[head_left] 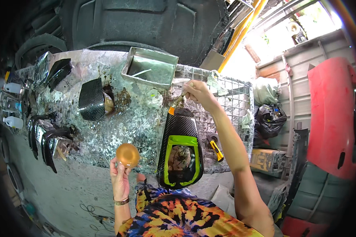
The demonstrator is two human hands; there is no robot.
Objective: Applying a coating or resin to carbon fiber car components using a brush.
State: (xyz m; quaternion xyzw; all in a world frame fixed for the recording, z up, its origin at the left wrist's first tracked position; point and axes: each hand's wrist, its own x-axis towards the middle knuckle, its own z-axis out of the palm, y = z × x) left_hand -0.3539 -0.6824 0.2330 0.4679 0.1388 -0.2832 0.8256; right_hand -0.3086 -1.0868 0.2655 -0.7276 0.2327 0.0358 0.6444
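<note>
Tabletop (142, 106) fills mid-frame: grey-white, crusted with spills, brown stains toward centre left, glossy drips in places. Upper right of it overlaid by a wire grid (233, 96), pale scraps caught on its bars. Metal tray (156, 72) at upper centre, a white strip lying inside. Black woven part (180, 128), edged in green tape (182, 139), at lower centre, its lower end past the front edge. Right hand (197, 93) above the part's upper end, fingers clamped on what looks like a brush (179, 101), angled down-left; contact with the part cannot be told. Left hand (121, 173) at lower centre left, fingers closed on a gold cup (127, 155) near the front edge. Yellow cutter (216, 151) just right of the part. Woven panel (90, 100) left of centre; curved black strips (47, 146) lower left; white jugs (12, 87) far left. Large dark moulding (134, 23) across the top. Grey floor (75, 185) lower left, cord (93, 211) looped there. Right side: ribbed wall (304, 87), yellow post (241, 35) slanting against bright daylight, black bag (269, 118) above a carton (268, 158), large red panel (330, 114) at far right.
</note>
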